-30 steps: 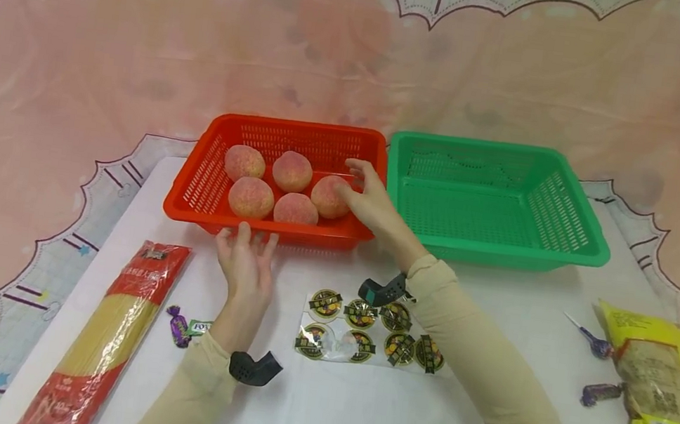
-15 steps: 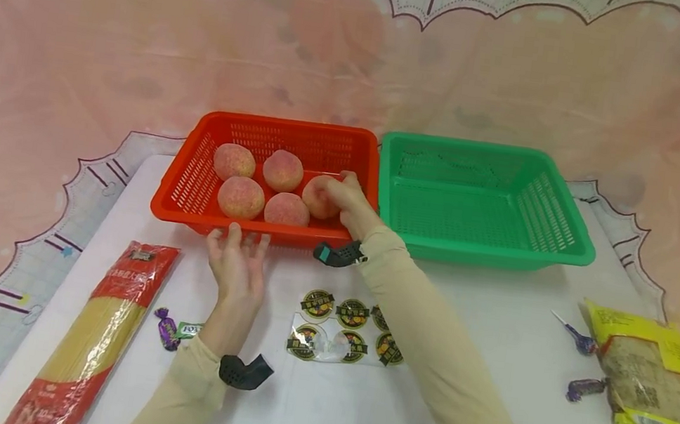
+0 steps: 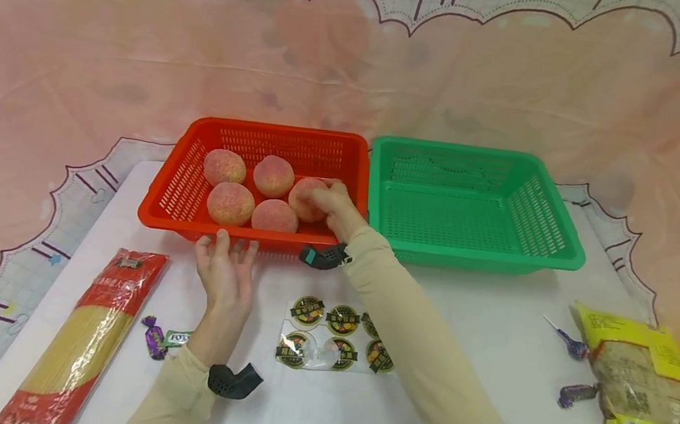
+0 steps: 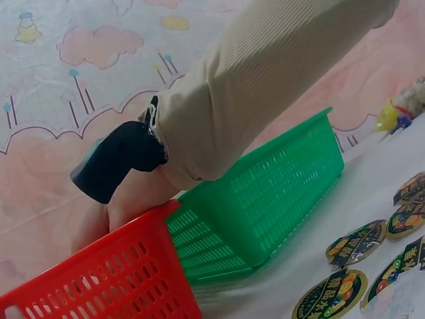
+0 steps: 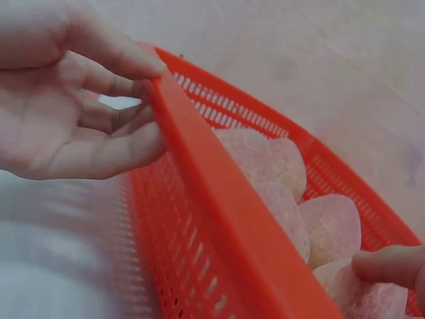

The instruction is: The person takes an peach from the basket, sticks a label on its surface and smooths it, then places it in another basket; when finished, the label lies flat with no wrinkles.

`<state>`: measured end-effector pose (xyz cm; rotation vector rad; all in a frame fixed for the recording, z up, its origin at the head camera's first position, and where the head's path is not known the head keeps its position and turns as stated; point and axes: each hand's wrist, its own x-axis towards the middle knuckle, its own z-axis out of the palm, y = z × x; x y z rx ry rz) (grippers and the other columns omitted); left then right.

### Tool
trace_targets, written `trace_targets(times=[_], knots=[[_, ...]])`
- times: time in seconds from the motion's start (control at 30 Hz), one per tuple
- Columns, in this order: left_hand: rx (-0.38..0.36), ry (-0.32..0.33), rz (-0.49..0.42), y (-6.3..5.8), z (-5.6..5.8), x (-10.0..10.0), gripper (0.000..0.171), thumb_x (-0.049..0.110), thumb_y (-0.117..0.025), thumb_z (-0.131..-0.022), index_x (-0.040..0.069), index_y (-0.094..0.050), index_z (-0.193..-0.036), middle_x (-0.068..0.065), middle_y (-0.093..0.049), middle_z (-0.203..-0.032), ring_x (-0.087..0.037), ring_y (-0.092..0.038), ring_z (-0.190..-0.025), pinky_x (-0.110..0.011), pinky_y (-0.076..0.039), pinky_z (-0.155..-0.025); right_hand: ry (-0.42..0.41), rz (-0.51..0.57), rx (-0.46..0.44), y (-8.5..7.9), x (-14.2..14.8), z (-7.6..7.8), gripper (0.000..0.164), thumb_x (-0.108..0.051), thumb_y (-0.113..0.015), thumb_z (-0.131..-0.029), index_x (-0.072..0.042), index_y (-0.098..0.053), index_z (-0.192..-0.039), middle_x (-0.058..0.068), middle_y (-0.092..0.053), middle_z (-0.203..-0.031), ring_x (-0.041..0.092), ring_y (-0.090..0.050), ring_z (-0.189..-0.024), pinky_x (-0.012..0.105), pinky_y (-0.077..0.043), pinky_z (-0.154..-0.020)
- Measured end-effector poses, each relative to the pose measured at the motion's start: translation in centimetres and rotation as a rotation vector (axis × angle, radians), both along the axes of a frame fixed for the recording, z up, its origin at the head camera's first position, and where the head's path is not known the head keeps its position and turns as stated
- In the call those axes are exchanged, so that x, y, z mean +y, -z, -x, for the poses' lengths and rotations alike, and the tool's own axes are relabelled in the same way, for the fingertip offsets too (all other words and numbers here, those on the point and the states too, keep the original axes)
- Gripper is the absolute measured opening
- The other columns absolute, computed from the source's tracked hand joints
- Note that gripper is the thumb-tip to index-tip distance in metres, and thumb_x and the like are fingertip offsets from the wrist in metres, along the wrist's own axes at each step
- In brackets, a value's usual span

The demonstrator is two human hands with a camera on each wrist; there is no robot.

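Observation:
The red basket (image 3: 185, 225) contains several peaches (image 3: 230, 203). Inside its right part, my right hand (image 3: 340, 208) grips the rightmost peach (image 3: 306, 197), with the thumb and fingers around it. My left hand (image 3: 225, 286) holds the front rim: in the right wrist view its thumb (image 5: 136, 58) lies on the rim's top edge, while the other fingers are bent against the wall below. In the left wrist view the right hand (image 4: 143, 199) reaches down behind the red rim, so its fingertips and the peach are hidden there.
A green basket (image 3: 474, 262) stands right beside the red one. Round stickers (image 3: 342, 320) lie in front, partly under the right arm. At left are a noodle pack (image 3: 86, 329) and wrapped candies (image 3: 154, 338); at right, a lollipop (image 3: 574, 347) and a yellow bag (image 3: 643, 391).
My right hand has moved left and closed around the rightmost peach, its forearm now covering some stickers. My left hand stays at the front rim. The head view has shifted slightly.

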<state>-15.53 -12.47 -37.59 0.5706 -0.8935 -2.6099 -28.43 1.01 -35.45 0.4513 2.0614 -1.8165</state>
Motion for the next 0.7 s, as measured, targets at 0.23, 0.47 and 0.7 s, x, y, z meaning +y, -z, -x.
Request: trace_targets(times=[0.23,0.47,0.7], knots=[[0.007,-0.015,0.010,0.0,0.0,0.3,0.042,0.022,-0.047,-0.091,0.013,-0.027,-0.128,-0.007,-0.029,-0.136,-0.027,-0.037,-0.117,-0.038,-0.041,-0.096,-0.023,0.062,0.096,-0.7,0.7,-0.8,0.060,-0.024,-0.070,-0.073,-0.015,-0.040,-0.125,0.003,-0.048,-0.120,0.019,-0.048,-0.105,0.031,-0.043,-0.091],[0.012,-0.013,0.018,0.2,-0.2,0.1,0.040,0.023,-0.048,-0.090,0.016,-0.031,-0.125,-0.006,-0.030,-0.136,-0.025,-0.040,-0.114,-0.037,-0.042,-0.095,-0.077,0.125,0.188,-2.4,2.4,-2.1,0.059,-0.031,-0.069,-0.075,-0.024,-0.041,-0.126,-0.002,-0.048,-0.120,0.019,-0.048,-0.105,0.037,-0.044,-0.088],[0.029,-0.004,0.014,0.2,0.0,0.2,0.045,0.022,-0.049,-0.090,0.014,-0.027,-0.129,-0.007,-0.030,-0.135,-0.025,-0.039,-0.117,-0.037,-0.042,-0.096,-0.142,0.123,0.269,-4.2,4.6,-3.6,0.060,-0.036,-0.068,-0.075,-0.029,-0.040,-0.127,-0.001,-0.045,-0.121,0.019,-0.048,-0.106,0.037,-0.044,-0.086]])
